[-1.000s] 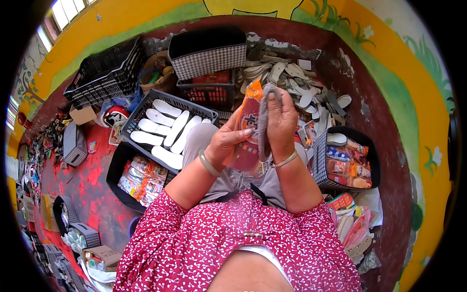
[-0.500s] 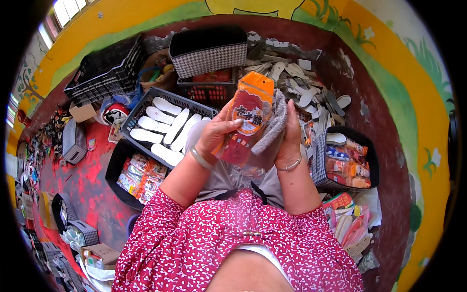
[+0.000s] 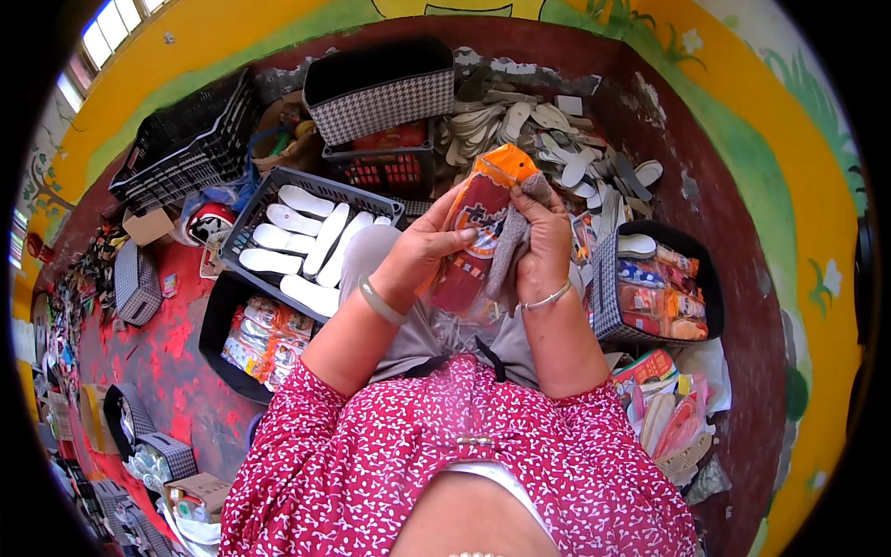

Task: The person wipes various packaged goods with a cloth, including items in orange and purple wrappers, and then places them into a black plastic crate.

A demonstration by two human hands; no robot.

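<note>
Fingers (image 3: pixel 452 234) of left hand (image 3: pixel 422 251) pinched crinkly orange-red plastic packet (image 3: pixel 473 232); right hand (image 3: pixel 543 246), at 3 o'clock, clasped soft grey insole (image 3: pixel 506 246). Light, slippery; edges looked best hold.

You get bright daylight from the windows (image 3: pixel 109 30) at upper left — soft shadows, edges bent and black-rimmed.

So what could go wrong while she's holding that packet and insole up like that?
1. The grey insole is pinched only at its top by the right hand, so it might slip down.
2. The clear packet looks thin; the left hand could crease or tear it.
3. A dropped piece may get lost among the loose insoles behind.
</note>
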